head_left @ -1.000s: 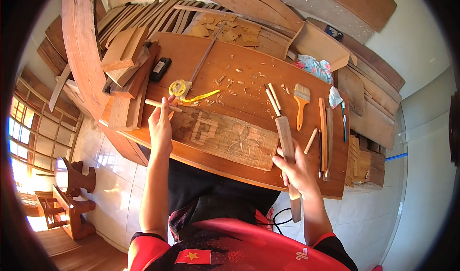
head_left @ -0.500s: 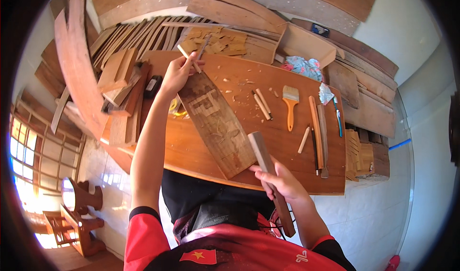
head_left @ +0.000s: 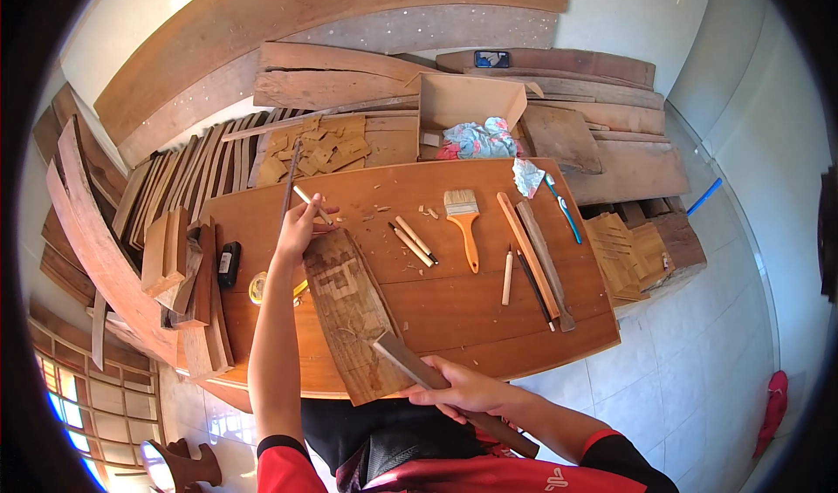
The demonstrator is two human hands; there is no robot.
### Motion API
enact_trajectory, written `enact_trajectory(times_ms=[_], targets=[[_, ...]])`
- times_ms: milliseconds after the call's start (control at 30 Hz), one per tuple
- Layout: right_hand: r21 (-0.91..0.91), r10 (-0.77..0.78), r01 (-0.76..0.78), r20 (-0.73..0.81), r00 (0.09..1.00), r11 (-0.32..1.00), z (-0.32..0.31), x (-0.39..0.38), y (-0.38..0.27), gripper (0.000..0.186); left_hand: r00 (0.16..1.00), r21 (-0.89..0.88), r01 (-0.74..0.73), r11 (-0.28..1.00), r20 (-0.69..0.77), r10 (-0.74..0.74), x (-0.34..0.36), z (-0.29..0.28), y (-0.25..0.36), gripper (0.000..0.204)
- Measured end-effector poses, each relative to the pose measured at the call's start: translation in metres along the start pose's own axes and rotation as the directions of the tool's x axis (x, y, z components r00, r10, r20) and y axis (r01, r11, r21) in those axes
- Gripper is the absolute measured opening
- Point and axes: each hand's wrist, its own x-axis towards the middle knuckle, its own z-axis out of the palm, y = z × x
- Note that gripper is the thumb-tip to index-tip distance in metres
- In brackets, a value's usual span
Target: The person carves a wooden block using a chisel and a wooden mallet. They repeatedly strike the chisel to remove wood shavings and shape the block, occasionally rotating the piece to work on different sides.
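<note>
A flat wooden board (head_left: 349, 305) with shallow carved figures lies slanted across the near left part of the table, its near end reaching the table's edge. My left hand (head_left: 301, 229), by the board's far end, is closed round a slim tool with a pale wooden handle (head_left: 302, 195); its working end is hidden. My right hand (head_left: 461, 386) is wrapped round a squared wooden bar (head_left: 408, 359), whose upper end hangs over the board's near end. Loose shavings lie on the board.
On the brown table (head_left: 419, 310) are a flat brush (head_left: 463, 222), pale-handled tools (head_left: 412, 242), longer wooden sticks (head_left: 532, 253), a toothbrush (head_left: 565, 211), a yellow tape measure (head_left: 257, 288) and a black device (head_left: 229, 264). Behind stand stacked planks (head_left: 218, 157) and a cardboard box (head_left: 467, 100).
My view has shifted, so the table sits lower and farther left. The wooden bar in my right hand has swung from steep to more slanted, over the board. Both hands keep their holds.
</note>
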Motion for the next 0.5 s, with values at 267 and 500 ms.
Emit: enact_trajectory(times_ms=[267, 500], targets=[[-0.030, -0.035, 0.037, 0.068, 0.997, 0.999, 0.013, 0.012, 0.021, 0.084, 0.997, 0.091, 0.015, 0.996, 0.070, -0.021, 0.007, 0.023, 0.005, 0.062], [-0.091, 0.021, -0.002, 0.203, 0.979, 0.996, 0.025, 0.029, 0.028, 0.070, 0.979, 0.062, -0.004, 0.998, 0.203, -0.009, 0.001, 0.063, 0.013, 0.062]])
